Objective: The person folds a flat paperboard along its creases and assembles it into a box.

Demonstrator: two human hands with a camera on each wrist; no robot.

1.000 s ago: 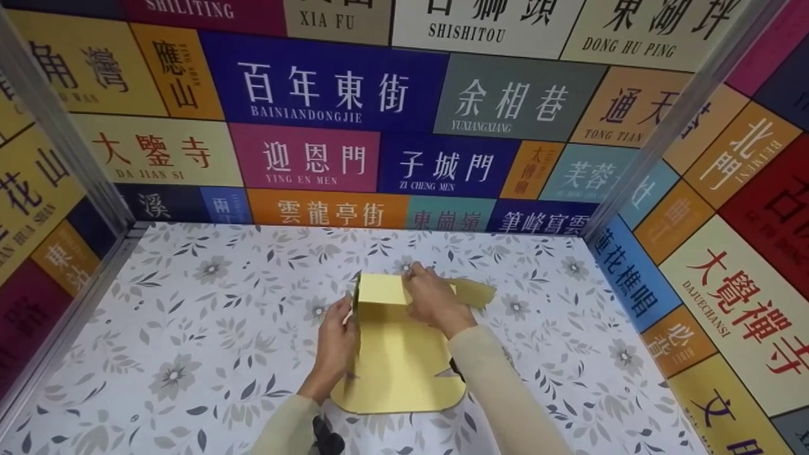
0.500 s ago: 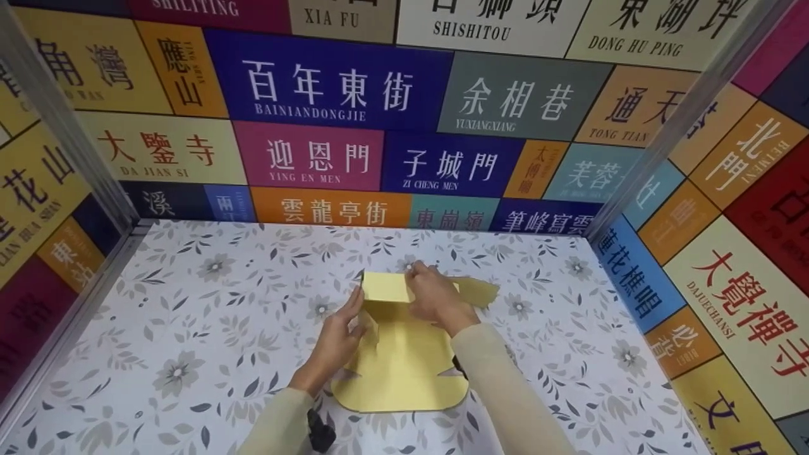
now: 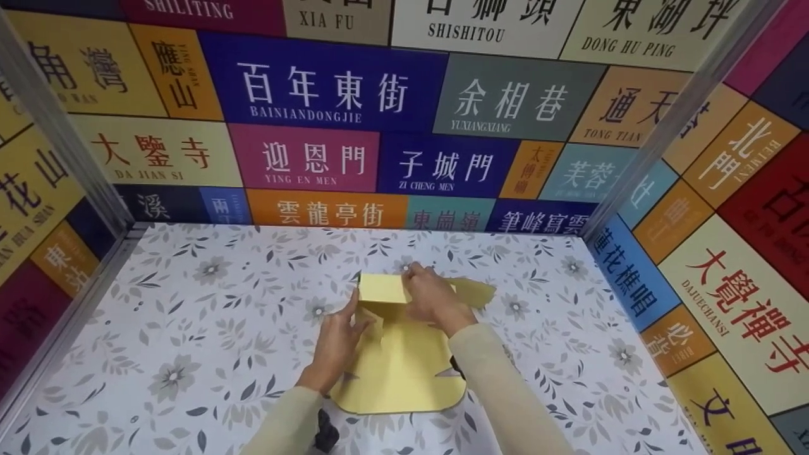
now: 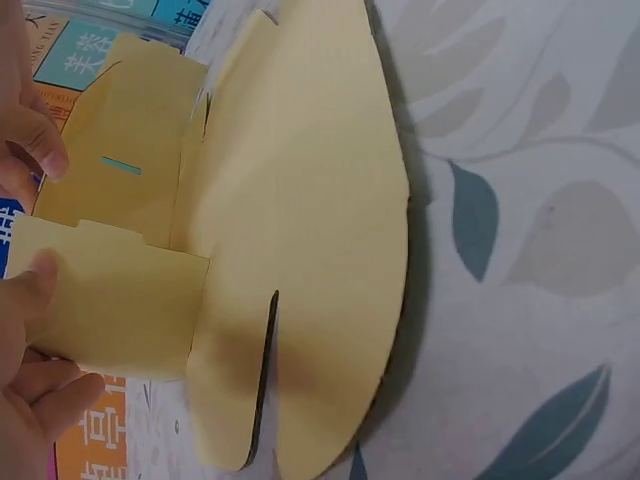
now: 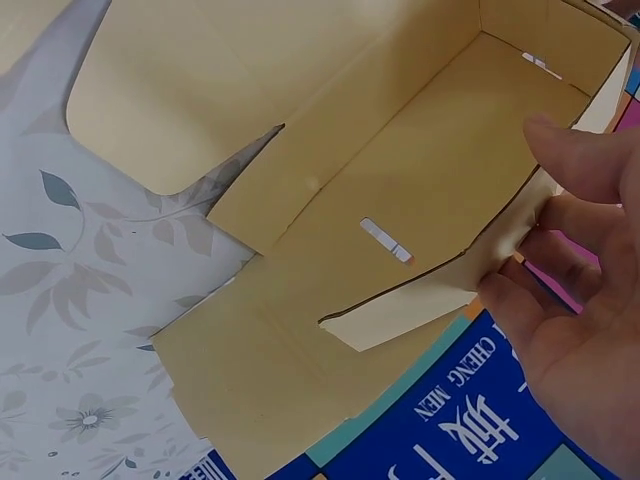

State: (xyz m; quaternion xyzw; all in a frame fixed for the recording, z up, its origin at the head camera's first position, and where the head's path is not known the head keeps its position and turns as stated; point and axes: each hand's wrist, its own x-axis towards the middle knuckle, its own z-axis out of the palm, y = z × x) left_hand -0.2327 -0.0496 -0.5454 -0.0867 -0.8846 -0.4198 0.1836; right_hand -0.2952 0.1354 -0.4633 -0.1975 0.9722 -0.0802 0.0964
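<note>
A yellow cardboard box point(image 3: 404, 385), partly folded, lies on the table with its slotted, rounded front panel flat toward me. My left hand point(image 3: 335, 344) is at its left side, pinching the left side flap point(image 4: 120, 300); the thumb lies on the flap's inner face and a finger reaches toward the rear corner. At the back, my right hand point(image 3: 436, 297) grips the raised rear wall point(image 3: 382, 288), thumb inside and fingers outside in the right wrist view. The right side flap point(image 5: 270, 370) sticks outward, unfolded. A narrow slot shows in the box's inner panel.
A white tabletop point(image 3: 177, 303) with grey leaf and flower print surrounds the box. Behind it and at both sides stand walls point(image 3: 328, 82) of coloured panels with printed characters, joined by metal corner posts point(image 3: 670, 126).
The left side flap has tilted inward, and my left thumb has come to its inner side while the hand shifted slightly. My right hand keeps its grip on the rear wall.
</note>
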